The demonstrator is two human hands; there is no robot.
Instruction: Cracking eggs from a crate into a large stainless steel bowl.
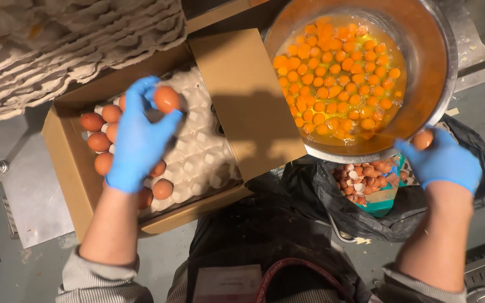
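My left hand [137, 139], in a blue glove, holds a brown egg [166, 99] above the open cardboard box [73, 168]. Inside the box lies a pale egg tray [200, 134] with several brown eggs [97, 141] along its left side. My right hand [443, 161], also gloved in blue, grips another brown egg [422, 139] against the near rim of a large metal bowl [442, 62]. The bowl holds many orange yolks [338, 78] in clear egg white.
A stack of empty grey egg trays [57, 45] fills the top left. Below the bowl a black bag [422, 216] holds broken eggshells [366, 178] in a teal container. The box's flap [248, 101] stands open between box and bowl.
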